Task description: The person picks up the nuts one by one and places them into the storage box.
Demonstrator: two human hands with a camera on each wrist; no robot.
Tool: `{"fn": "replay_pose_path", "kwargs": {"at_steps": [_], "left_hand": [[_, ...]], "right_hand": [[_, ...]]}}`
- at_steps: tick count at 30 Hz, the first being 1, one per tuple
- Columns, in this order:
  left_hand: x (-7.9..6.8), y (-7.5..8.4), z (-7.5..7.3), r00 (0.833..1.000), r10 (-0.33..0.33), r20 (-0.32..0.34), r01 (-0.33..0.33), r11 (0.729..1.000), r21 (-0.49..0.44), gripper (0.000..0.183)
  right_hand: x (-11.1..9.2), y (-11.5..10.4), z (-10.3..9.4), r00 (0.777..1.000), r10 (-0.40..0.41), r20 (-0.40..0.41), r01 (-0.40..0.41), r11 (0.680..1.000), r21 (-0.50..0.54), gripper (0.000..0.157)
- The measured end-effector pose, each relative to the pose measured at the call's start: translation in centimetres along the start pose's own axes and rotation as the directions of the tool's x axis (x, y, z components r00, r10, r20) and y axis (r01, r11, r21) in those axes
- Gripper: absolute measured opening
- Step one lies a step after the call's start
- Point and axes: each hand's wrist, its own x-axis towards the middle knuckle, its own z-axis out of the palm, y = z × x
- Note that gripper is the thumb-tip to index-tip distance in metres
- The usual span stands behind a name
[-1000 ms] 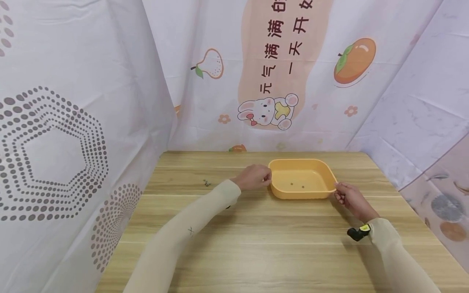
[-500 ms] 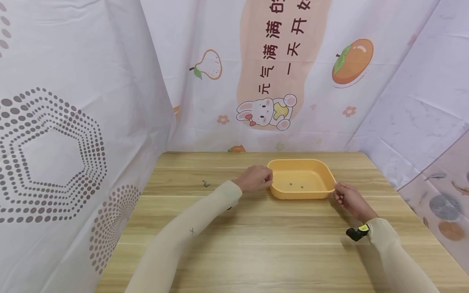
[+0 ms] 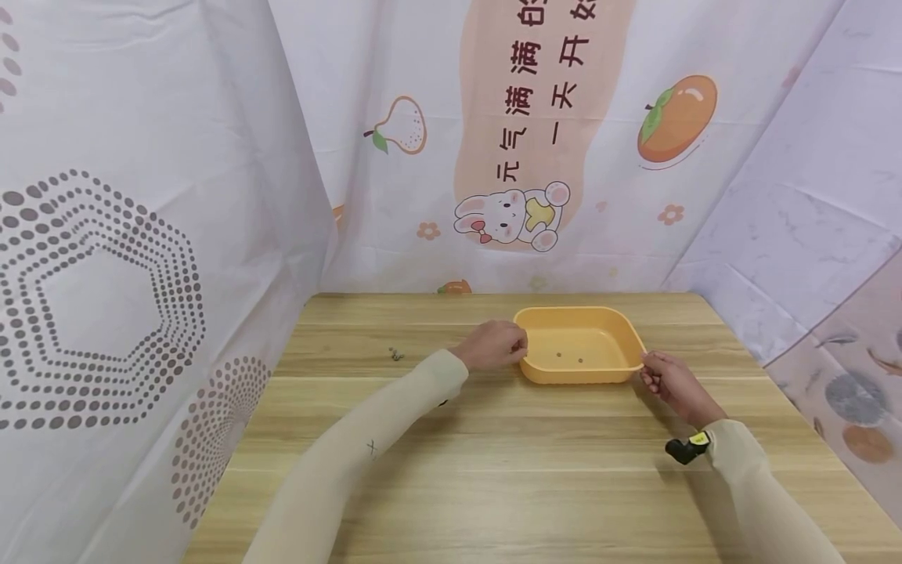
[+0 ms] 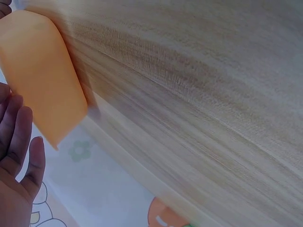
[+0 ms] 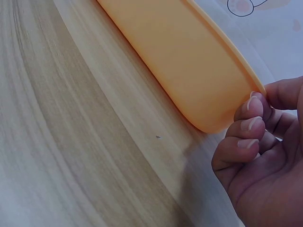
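A shallow yellow plastic tray (image 3: 578, 376) stands near the back of the table, right of the middle. My left hand (image 3: 493, 345) is at its left rim; in the left wrist view the fingertips (image 4: 23, 118) meet the rim, partly out of frame. At the front right corner my right hand (image 3: 674, 384) pinches the rim between thumb and index finger, the other fingers curled below, as the right wrist view shows. Two tiny grey pieces (image 3: 581, 360) lie on the tray floor. Several small grey metal pieces (image 3: 396, 355) sit in a little cluster left of my left hand; their kind is too small to tell.
The wood-grain table (image 3: 493, 486) is bounded by a printed back curtain (image 3: 395, 227) close behind the tray. More hanging cloth stands along the left and right sides. A black wrist device (image 3: 687, 449) sits at my right cuff.
My left hand has shifted slightly right along the tray's left rim. The right hand and the tray stay practically in place; the head view has drifted a little.
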Motion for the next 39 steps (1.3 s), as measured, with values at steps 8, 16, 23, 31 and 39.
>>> {"fn": "replay_pose_path", "kwargs": {"at_steps": [8,16,23,31,39], "left_hand": [[-0.2,-0.1,0.3,1.0,0.004,-0.017,-0.004,1.0,0.01,0.011],[-1.2,-1.0,0.4,0.999,-0.028,-0.042,0.026,0.998,-0.054,0.008],[-2.7,-2.9,0.1,0.999,-0.032,-0.027,0.031,0.999,-0.035,0.011],[-5.5,-5.2,-0.6,0.995,-0.094,-0.023,0.094,0.996,-0.011,0.015],[-8.4,-7.3,-1.0,0.99,-0.136,-0.041,0.135,0.991,-0.018,0.012]], "right_hand": [[0.1,0.2,0.0,1.0,0.003,-0.005,-0.003,1.0,0.002,0.035],[0.1,0.1,0.1,1.0,-0.002,-0.007,0.002,1.0,0.015,0.033],[0.1,0.1,0.0,1.0,-0.009,0.004,0.009,1.0,0.02,0.032],[0.0,0.0,0.1,1.0,-0.022,0.018,0.022,1.0,0.022,0.033],[0.0,0.1,0.0,1.0,-0.017,0.024,0.016,0.999,0.036,0.031]]}}
